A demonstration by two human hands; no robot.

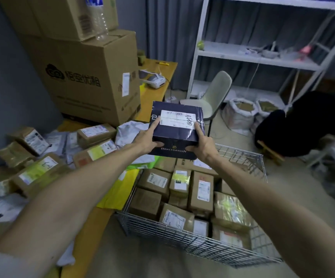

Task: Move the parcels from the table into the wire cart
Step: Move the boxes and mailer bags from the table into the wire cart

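Head view | left: brown parcels (40,171) piled on table (152,97) | centre: left hand (145,142), navy box (176,127), right hand (205,146), both hands clasping its sides above wire cart (162,231) | step: transfer | next, I judge: lower it flat onto packed boxes (200,189).

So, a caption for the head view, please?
A dark blue box, held by the left hand and right hand, above the wire cart packed with parcels.
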